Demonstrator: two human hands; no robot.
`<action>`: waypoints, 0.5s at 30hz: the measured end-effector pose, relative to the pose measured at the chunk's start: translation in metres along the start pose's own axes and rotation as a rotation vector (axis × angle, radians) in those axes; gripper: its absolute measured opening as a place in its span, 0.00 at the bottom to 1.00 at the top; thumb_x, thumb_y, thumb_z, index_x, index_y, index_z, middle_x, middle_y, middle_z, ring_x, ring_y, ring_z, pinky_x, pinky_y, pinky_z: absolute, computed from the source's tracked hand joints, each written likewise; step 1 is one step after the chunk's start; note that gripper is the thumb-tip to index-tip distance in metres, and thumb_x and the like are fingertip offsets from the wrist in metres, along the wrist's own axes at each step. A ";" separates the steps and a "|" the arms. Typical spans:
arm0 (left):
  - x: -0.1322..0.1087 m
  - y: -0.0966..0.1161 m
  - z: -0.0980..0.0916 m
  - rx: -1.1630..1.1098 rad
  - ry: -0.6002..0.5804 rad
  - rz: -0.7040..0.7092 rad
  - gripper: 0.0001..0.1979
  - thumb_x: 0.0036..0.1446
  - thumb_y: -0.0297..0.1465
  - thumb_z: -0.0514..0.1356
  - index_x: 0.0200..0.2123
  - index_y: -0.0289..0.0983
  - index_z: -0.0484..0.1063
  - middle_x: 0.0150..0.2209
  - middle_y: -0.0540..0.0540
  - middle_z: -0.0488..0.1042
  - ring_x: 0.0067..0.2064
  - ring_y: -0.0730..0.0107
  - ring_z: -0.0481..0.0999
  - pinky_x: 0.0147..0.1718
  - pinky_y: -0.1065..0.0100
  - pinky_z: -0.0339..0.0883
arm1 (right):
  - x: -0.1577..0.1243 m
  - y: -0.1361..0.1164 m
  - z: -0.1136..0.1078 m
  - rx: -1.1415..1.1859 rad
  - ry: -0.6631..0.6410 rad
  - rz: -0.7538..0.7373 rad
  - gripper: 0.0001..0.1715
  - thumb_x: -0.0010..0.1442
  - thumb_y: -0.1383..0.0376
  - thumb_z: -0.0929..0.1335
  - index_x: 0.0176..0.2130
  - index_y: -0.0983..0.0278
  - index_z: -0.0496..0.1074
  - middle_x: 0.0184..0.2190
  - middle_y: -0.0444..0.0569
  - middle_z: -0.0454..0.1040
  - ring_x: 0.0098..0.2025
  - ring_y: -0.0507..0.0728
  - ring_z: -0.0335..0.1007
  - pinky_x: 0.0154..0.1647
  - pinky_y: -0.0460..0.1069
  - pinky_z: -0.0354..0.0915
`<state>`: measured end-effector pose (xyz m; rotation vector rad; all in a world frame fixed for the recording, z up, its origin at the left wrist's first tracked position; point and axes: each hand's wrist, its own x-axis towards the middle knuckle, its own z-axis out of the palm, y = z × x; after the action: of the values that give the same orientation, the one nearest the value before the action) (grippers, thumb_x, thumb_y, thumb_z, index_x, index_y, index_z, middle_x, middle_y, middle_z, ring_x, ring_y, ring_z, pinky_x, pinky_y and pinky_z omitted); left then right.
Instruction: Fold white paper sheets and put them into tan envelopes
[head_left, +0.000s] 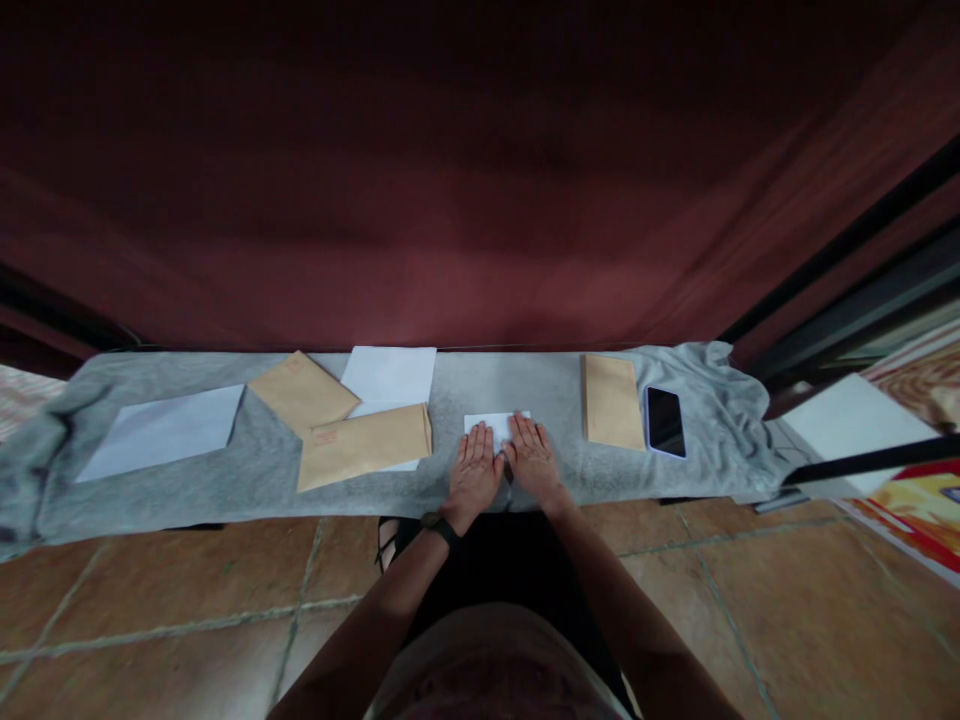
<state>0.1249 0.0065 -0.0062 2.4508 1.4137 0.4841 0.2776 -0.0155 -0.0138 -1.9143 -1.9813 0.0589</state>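
Observation:
A small white sheet of paper (496, 424), apparently folded, lies on the grey cloth (517, 380) in front of me. My left hand (476, 470) rests flat on its left part, fingers stretched out and pointing away from me. Over the right part lies my right hand (534, 460), also flat with its fingers extended. The thumbs come close together in the middle. Much of the paper's near side is hidden beneath both hands. Neither hand grips anything.
Left of my hands are two brown envelopes (364, 445) overlapping white sheets (390, 375), and another white sheet (169, 430). To the right lie a brown envelope stack (613, 400) and a phone (666, 422). A dark red surface (480, 250) rises behind the cloth.

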 end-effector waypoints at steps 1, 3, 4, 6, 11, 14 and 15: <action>0.006 0.000 0.001 0.020 -0.008 0.004 0.29 0.70 0.34 0.48 0.70 0.28 0.56 0.72 0.33 0.53 0.74 0.53 0.48 0.71 0.48 0.45 | 0.000 0.000 0.000 -0.016 -0.002 0.001 0.32 0.73 0.61 0.57 0.70 0.72 0.56 0.71 0.61 0.57 0.73 0.64 0.50 0.72 0.63 0.48; 0.016 0.000 0.004 0.075 -0.031 0.012 0.29 0.71 0.35 0.46 0.70 0.28 0.55 0.72 0.34 0.52 0.74 0.54 0.47 0.71 0.49 0.45 | 0.001 -0.001 0.000 -0.054 -0.006 0.005 0.31 0.73 0.62 0.56 0.70 0.73 0.56 0.71 0.60 0.57 0.73 0.63 0.50 0.72 0.62 0.48; 0.019 0.000 0.006 0.106 -0.041 0.012 0.29 0.71 0.35 0.46 0.70 0.28 0.54 0.72 0.34 0.51 0.74 0.55 0.47 0.71 0.49 0.46 | 0.001 -0.001 0.000 -0.072 -0.009 0.007 0.31 0.73 0.63 0.56 0.70 0.72 0.56 0.71 0.60 0.57 0.73 0.63 0.50 0.72 0.62 0.48; 0.024 -0.003 0.007 0.161 -0.050 0.006 0.30 0.71 0.36 0.45 0.71 0.26 0.53 0.73 0.34 0.50 0.74 0.55 0.47 0.71 0.50 0.46 | 0.001 -0.001 0.001 -0.106 -0.013 0.011 0.31 0.73 0.63 0.57 0.70 0.72 0.56 0.71 0.60 0.57 0.72 0.63 0.51 0.71 0.61 0.48; 0.024 -0.014 0.005 0.216 -0.011 -0.016 0.31 0.71 0.36 0.45 0.71 0.25 0.52 0.73 0.33 0.49 0.74 0.53 0.46 0.71 0.50 0.47 | 0.001 -0.001 0.003 -0.135 0.021 0.030 0.33 0.72 0.60 0.58 0.70 0.72 0.56 0.70 0.62 0.57 0.71 0.65 0.54 0.70 0.62 0.50; 0.020 -0.018 0.002 0.210 0.012 -0.033 0.31 0.71 0.37 0.45 0.71 0.26 0.52 0.72 0.33 0.50 0.74 0.53 0.48 0.70 0.49 0.49 | 0.000 -0.001 0.006 -0.118 0.067 0.043 0.33 0.73 0.59 0.58 0.70 0.73 0.55 0.70 0.63 0.59 0.71 0.66 0.54 0.70 0.62 0.50; 0.019 -0.019 0.001 0.209 0.020 -0.041 0.31 0.71 0.37 0.45 0.71 0.26 0.51 0.72 0.32 0.51 0.74 0.52 0.48 0.70 0.49 0.49 | -0.001 0.000 0.007 -0.114 0.079 0.051 0.34 0.73 0.59 0.58 0.70 0.74 0.55 0.69 0.64 0.59 0.71 0.66 0.54 0.70 0.62 0.50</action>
<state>0.1191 0.0320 -0.0119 2.5773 1.5919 0.3695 0.2750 -0.0150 -0.0204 -2.0053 -1.9221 -0.1168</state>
